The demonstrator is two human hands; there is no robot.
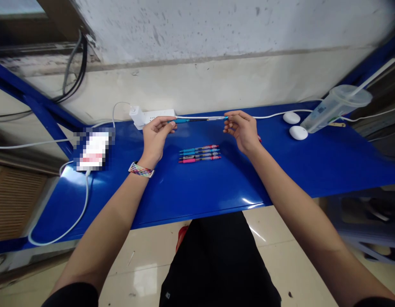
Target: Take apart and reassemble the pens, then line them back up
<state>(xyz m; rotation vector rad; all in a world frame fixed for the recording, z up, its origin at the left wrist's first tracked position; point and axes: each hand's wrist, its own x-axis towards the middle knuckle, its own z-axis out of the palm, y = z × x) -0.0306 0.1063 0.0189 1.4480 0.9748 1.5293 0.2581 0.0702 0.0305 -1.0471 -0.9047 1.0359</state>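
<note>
Between my two hands a pen with blue ends (199, 120) is held level above the blue table, near its back edge. The fingers of my left hand (158, 134) pinch its blue grip end. At the other end my right hand (242, 129) pinches the light blue tip between thumb and fingers. Below and between the hands, several pens (200, 154) lie side by side in a row on the table, with blue, black, pink and red parts. A small red item, mostly hidden, shows beside my right hand.
On the blue table (197, 192), a phone with a blurred screen (94, 149) and cable is at left. A white power strip (159, 115) with a charger (137, 116) sits behind my left hand. Two white oval objects (298, 132) and a tilted clear cup (332, 108) are at right.
</note>
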